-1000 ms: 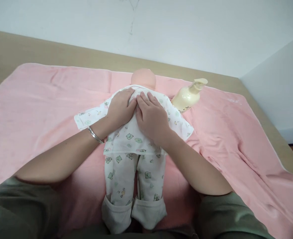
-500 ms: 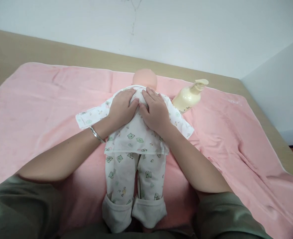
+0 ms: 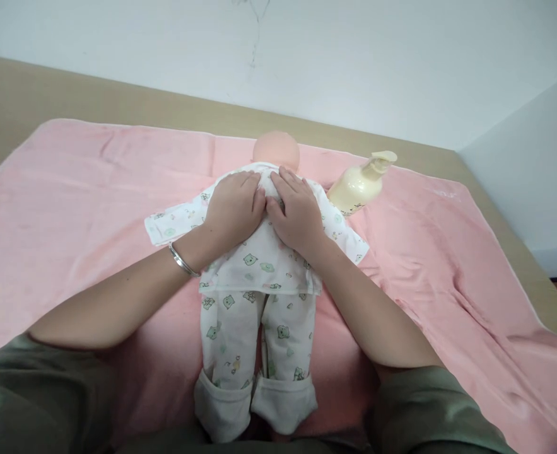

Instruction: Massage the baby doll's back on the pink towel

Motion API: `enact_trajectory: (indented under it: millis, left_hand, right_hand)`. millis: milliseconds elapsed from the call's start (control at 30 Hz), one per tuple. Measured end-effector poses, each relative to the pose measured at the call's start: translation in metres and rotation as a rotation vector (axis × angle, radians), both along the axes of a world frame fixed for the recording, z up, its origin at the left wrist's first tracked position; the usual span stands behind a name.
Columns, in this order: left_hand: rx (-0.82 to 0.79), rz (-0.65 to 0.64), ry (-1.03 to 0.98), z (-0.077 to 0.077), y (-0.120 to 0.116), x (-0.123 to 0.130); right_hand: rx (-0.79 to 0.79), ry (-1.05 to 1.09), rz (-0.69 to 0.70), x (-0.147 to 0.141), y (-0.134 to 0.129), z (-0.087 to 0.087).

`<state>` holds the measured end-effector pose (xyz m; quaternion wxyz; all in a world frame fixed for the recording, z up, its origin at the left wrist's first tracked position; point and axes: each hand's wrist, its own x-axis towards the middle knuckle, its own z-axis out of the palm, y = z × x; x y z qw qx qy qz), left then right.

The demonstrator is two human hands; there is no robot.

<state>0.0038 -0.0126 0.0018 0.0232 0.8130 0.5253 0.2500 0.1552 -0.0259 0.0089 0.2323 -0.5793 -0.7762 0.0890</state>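
Observation:
A baby doll [image 3: 277,149] in a white printed top [image 3: 259,265] and matching trousers [image 3: 233,334] lies face down, its bare head at the far end. Both my hands rest on the upper back, over the cloth. My left hand [image 3: 236,203] lies flat with its fingers stretched out toward the doll's head, the thumb close along the hand. Beside it my right hand [image 3: 297,211] is also flat, its fingers slightly spread and its thumb pointing inward. The two thumbs almost meet in the middle. Neither hand grips anything.
A cream pump bottle [image 3: 357,186] leans over on the pink blanket [image 3: 93,189], right of the doll's shoulder. The blanket covers most of a wooden surface [image 3: 131,94]. Behind it rises a white wall [image 3: 354,69], with another wall at the right.
My left hand has shifted slightly and turned, with its thumb now closer to the fingers. My right hand stays almost in the same place. The doll and bottle look unmoved.

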Motion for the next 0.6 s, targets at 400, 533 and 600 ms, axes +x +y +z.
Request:
enact_trajectory:
  millis: [400, 533, 600]
  left_hand:
    - [-0.114, -0.018, -0.217, -0.006, 0.012, -0.007]
    - [-0.121, -0.012, -0.247, -0.009, 0.016, -0.01]
    - [-0.111, -0.017, -0.243, -0.009, 0.016, -0.01]
  right_hand:
    - [0.005, -0.077, -0.018, -0.005, -0.011, 0.008]
    - [0.049, -0.166, -0.038, -0.015, -0.029, 0.009]
    - [0.063, -0.181, -0.031, -0.016, -0.031, 0.009]
